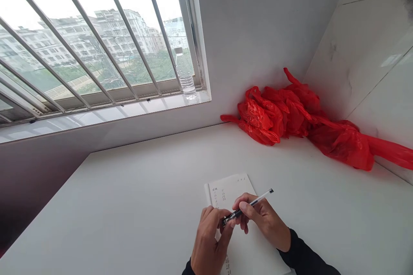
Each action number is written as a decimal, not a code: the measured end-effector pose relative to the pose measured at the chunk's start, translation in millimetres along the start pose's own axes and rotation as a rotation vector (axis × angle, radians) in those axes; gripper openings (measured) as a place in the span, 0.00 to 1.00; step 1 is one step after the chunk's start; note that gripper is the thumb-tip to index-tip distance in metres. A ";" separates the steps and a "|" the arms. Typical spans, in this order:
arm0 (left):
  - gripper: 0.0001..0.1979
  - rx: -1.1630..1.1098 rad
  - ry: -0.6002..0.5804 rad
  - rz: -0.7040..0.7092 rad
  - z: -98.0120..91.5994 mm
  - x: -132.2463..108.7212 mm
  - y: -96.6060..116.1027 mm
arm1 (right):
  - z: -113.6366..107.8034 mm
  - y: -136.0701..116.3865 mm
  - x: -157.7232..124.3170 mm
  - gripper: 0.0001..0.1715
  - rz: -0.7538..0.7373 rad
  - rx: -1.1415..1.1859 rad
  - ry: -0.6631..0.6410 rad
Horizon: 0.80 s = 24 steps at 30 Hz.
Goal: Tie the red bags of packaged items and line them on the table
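A pen with a clear barrel and black grip is held over an open white notebook that lies on a white table. My right hand pinches the pen near its grip end. My left hand has its fingers closed on the pen's tip end, thumb and fingers touching it. Small handwritten marks show on the notebook page above the hands. Both wrists wear dark sleeves.
Crumpled red plastic bags lie in the far right corner against the tiled wall. A clear water bottle stands on the sill of a barred window. The table's left edge runs diagonally.
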<state>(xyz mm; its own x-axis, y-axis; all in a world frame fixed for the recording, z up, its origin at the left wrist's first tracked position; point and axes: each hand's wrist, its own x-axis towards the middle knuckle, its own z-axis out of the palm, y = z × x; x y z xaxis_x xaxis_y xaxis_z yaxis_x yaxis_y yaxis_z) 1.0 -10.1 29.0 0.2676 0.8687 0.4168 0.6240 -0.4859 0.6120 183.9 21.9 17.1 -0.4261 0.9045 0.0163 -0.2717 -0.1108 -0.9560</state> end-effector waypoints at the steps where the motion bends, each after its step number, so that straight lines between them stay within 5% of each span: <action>1: 0.06 0.006 0.002 0.008 -0.8 0.4 -0.1 | -0.1 0.2 -0.2 0.23 -0.001 -0.010 0.002; 5: 0.06 0.068 0.062 -0.034 -11.5 1.1 -11.2 | -5.2 -0.4 -0.7 0.27 -0.017 -0.009 0.114; 10: 0.07 0.249 0.255 -0.251 -30.1 -0.3 -47.8 | -15.9 0.0 1.0 0.24 -0.045 -0.061 0.311; 15: 0.07 0.423 0.317 -0.383 -27.3 -1.0 -71.1 | -20.1 4.5 2.8 0.20 -0.020 -0.239 0.413; 19: 0.10 0.492 0.317 -0.372 -23.3 -1.1 -69.4 | -20.1 3.2 1.8 0.21 -0.030 -0.272 0.431; 24: 0.12 0.454 0.221 -0.174 -24.7 -4.9 -54.9 | -21.0 5.3 1.4 0.19 0.004 -0.337 0.434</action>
<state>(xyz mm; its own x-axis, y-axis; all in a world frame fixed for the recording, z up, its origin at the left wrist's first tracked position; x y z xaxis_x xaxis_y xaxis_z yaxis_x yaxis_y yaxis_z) -52.7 9.9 10.0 0.0016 0.8682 0.4963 0.9132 -0.2034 0.3530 200.0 31.2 5.9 -0.0117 0.9990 -0.0421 0.0508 -0.0415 -0.9978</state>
